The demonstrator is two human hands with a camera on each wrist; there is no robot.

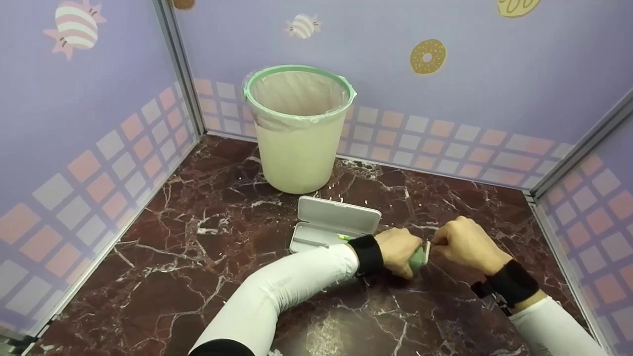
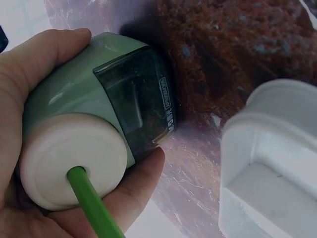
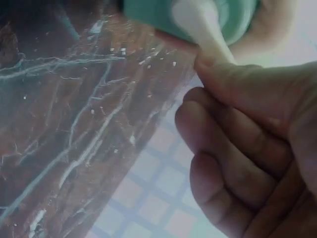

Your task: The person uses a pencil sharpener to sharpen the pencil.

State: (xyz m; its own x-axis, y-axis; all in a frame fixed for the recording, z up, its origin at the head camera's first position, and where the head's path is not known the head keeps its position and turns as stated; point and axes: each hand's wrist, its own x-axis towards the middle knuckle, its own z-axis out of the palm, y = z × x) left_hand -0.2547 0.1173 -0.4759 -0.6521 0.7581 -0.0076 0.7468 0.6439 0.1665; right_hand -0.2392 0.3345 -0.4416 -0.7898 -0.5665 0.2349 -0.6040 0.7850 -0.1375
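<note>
A green pencil sharpener with a dark see-through shavings drawer lies in my left hand, thumb and fingers wrapped round its body. From the hole in its cream front sticks a green pencil; the tip inside is hidden. On the opposite side, my right hand pinches the sharpener's cream crank between thumb and forefinger, its other fingers curled in. Beside my left wrist, a pale grey pencil case lies with its lid raised.
Behind the pencil case stands a cream bin with a green rim and a clear plastic liner. Small white scraps are scattered near it on the dark red marbled tabletop. Patterned purple panels enclose the back and sides.
</note>
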